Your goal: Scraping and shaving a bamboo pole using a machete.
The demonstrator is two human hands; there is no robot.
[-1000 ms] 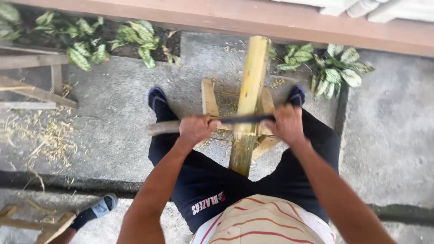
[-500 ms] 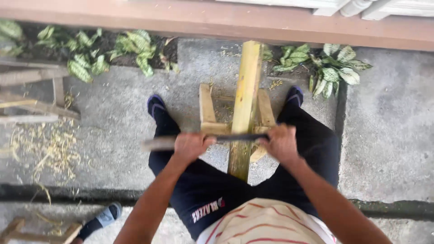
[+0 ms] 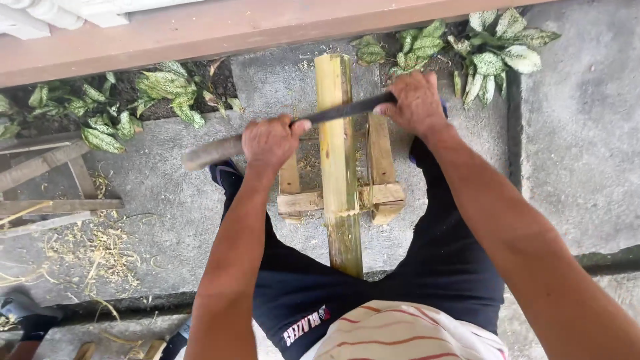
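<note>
A person seated over a concrete floor [image 3: 167,220] gripped a long dark blade [image 3: 320,119] with both hands at the centre of the frame. The left hand [image 3: 270,141] was clamped around the blade's handle end, left of centre; the right hand [image 3: 417,103] was clamped on its other end, upper right of centre. The blade lay crosswise on a split bamboo pole [image 3: 337,153], which ran up the middle of the frame and rested on a low wooden frame [image 3: 383,190] between the person's knees. Pale shavings [image 3: 87,247] lay scattered at lower left, beside wooden slats [image 3: 47,180]. Along the top, a soil bed below a reddish ledge [image 3: 220,27] held leafy green plants [image 3: 497,57] at upper left and upper right.
</note>
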